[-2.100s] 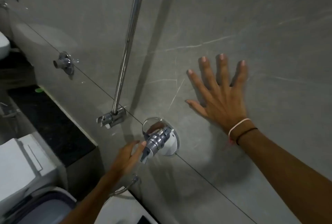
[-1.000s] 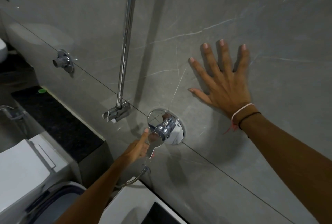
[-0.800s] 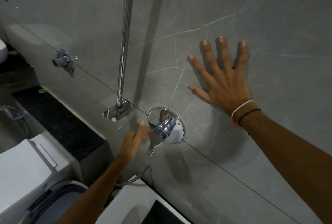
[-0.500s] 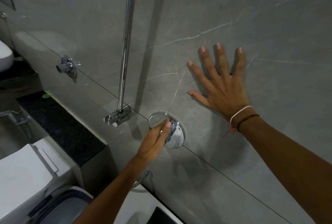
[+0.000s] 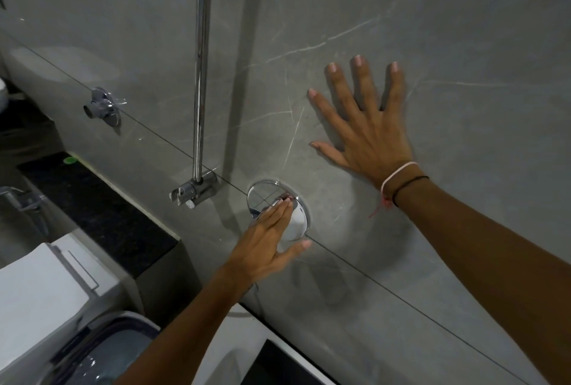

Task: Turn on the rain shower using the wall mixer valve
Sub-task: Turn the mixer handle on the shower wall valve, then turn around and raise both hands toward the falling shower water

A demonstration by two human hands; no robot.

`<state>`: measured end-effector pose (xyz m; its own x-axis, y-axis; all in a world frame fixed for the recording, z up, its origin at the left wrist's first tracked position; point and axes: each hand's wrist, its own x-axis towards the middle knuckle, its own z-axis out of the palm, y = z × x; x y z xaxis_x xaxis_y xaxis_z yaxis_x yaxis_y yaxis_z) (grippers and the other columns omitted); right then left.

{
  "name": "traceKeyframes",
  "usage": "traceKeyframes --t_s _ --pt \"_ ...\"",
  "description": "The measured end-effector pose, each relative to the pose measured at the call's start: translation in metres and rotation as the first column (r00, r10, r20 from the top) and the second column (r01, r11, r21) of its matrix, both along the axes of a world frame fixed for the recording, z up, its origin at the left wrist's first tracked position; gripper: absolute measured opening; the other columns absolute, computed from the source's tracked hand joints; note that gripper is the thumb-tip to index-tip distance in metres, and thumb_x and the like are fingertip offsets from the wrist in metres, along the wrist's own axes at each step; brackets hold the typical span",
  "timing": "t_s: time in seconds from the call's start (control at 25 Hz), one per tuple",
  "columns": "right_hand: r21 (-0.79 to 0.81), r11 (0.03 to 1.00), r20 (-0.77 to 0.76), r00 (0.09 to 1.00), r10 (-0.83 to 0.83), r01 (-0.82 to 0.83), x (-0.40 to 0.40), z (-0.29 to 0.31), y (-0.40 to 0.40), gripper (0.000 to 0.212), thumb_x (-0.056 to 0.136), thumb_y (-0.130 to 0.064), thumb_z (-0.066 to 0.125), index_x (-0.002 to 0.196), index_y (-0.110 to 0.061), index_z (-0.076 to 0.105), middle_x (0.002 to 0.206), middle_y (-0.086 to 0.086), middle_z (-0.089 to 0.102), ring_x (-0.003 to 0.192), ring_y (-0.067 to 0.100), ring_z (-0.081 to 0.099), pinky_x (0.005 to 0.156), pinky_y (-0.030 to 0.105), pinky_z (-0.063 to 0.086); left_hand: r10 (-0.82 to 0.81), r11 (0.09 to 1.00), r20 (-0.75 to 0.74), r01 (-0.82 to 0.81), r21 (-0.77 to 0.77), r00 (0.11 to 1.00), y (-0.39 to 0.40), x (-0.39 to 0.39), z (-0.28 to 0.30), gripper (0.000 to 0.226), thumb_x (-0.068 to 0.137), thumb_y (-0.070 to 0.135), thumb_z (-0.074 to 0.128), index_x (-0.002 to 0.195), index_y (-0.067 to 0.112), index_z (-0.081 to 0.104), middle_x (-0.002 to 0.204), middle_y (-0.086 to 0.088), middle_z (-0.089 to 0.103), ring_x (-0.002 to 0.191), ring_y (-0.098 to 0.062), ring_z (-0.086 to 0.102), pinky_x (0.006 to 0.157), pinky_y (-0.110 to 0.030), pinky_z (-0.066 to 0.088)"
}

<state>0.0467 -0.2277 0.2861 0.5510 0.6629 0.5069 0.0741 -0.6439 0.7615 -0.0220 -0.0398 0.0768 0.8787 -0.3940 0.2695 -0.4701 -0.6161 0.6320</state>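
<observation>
The round chrome mixer valve [image 5: 298, 225] is set in the grey tiled wall at mid-frame. My left hand [image 5: 265, 242] lies over it: the fingers stretch across the top of the plate and the thumb reaches under it. The handle is hidden beneath the palm. My right hand [image 5: 370, 131] rests flat on the wall up and to the right of the valve, with fingers spread and holding nothing. Two thin bands circle its wrist. No shower head or running water is visible.
A chrome riser pipe [image 5: 200, 75] runs down the wall into a bracket [image 5: 193, 190] just left of the valve. Farther left is a chrome wall outlet [image 5: 102, 106]. Below are a black stone ledge [image 5: 102, 211], a white cistern [image 5: 37, 285] and a container of water [image 5: 108, 353].
My left hand rose from beside the lever's tip, where it touched it, onto the valve and now covers the handle. The right hand has stayed flat on the wall.
</observation>
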Motion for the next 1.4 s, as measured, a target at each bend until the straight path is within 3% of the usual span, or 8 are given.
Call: traceKeyframes --t_s 0.12,0.24,0.36,0.6,0.8,0.92,1.12,1.4 --pt "0.004 1.0 0.007 1.0 0.009 -0.009 0.002 0.0 -0.001 0.093 0.098 -0.078 0.033 0.17 -0.025 0.009 0.175 0.019 0.01 0.157 0.051 0.014 0.116 0.08 0.007 -0.02 0.962 0.159 -0.024 0.273 0.987 0.003 0.002 -0.004 0.113 0.076 0.09 0.016 0.159 0.013 0.01 0.17 -0.005 0.013 0.156 -0.019 0.01 0.127 -0.033 0.004" --pt "-0.003 1.0 0.02 1.0 0.007 -0.007 0.003 -0.002 -0.002 0.093 0.097 -0.079 0.032 0.17 -0.025 0.008 0.176 0.019 0.01 0.158 0.05 0.013 0.116 0.078 0.004 -0.062 0.913 0.236 -0.04 0.405 0.97 0.003 0.003 -0.008 0.117 0.076 0.091 0.008 0.158 0.007 0.012 0.169 -0.011 0.013 0.156 -0.024 0.01 0.121 -0.037 -0.014" --pt "-0.005 1.0 0.026 1.0 0.012 -0.012 0.005 -0.003 -0.003 0.094 0.097 -0.08 0.031 0.17 -0.026 0.007 0.176 0.018 0.009 0.158 0.049 0.013 0.116 0.076 0.001 -0.077 0.899 0.273 -0.052 0.435 0.959 0.002 0.004 -0.012 0.115 0.08 0.089 0.011 0.155 0.003 0.022 0.166 -0.015 0.023 0.154 -0.029 0.02 0.122 -0.046 -0.004" --pt "-0.002 0.999 0.041 0.999 0.033 -0.033 0.008 -0.003 -0.004 0.095 0.096 -0.08 0.033 0.17 -0.025 0.009 0.176 0.018 0.01 0.158 0.049 0.011 0.116 0.075 -0.002 -0.097 0.889 0.306 -0.055 0.454 0.947 0.002 0.009 -0.018 0.107 0.084 0.085 0.021 0.153 0.003 0.03 0.161 -0.017 0.035 0.149 -0.032 0.034 0.121 -0.046 0.013" --pt "-0.005 1.0 0.011 1.0 0.023 -0.023 0.005 -0.002 -0.001 0.095 0.096 -0.078 0.035 0.17 -0.024 0.008 0.176 0.02 0.005 0.158 0.05 0.007 0.116 0.077 -0.004 -0.09 0.901 0.226 -0.017 0.433 0.97 -0.001 0.008 0.001 0.111 0.082 0.086 0.022 0.153 0.001 0.029 0.162 -0.019 0.033 0.151 -0.03 0.031 0.126 -0.042 0.022" --pt "0.014 1.0 -0.004 1.0 0.012 -0.012 -0.002 0.001 0.002 0.096 0.094 -0.074 0.041 0.17 -0.023 0.011 0.176 0.021 0.002 0.158 0.05 0.004 0.117 0.077 -0.005 -0.063 0.867 0.228 -0.06 0.495 0.972 0.002 -0.004 0.02 0.105 0.085 0.08 0.027 0.155 0.004 0.021 0.166 -0.017 0.023 0.154 -0.028 0.02 0.127 -0.044 0.017" --pt "0.115 0.993 -0.055 0.998 0.02 -0.013 -0.008 0.003 0.015 0.098 0.091 -0.07 0.055 0.168 -0.025 0.015 0.174 0.023 0.008 0.157 0.053 0.006 0.12 0.079 0.007 0.03 0.799 0.25 -0.173 0.576 0.968 0.029 -0.024 0.046 0.09 0.093 0.071 0.024 0.159 0.014 0.004 0.17 -0.011 0.004 0.157 -0.026 0.003 0.127 -0.055 0.004" --pt "0.215 0.974 -0.044 0.996 0.078 -0.067 -0.03 0.044 0.039 0.096 0.091 -0.068 0.058 0.167 -0.023 0.022 0.173 0.026 0.014 0.157 0.053 0.011 0.118 0.078 0.016 0.219 0.748 0.389 -0.41 0.521 0.895 0.071 -0.055 0.113 0.095 0.088 0.077 0.027 0.159 0.017 0.006 0.169 -0.014 0.005 0.156 -0.029 0.01 0.126 -0.055 0.01"
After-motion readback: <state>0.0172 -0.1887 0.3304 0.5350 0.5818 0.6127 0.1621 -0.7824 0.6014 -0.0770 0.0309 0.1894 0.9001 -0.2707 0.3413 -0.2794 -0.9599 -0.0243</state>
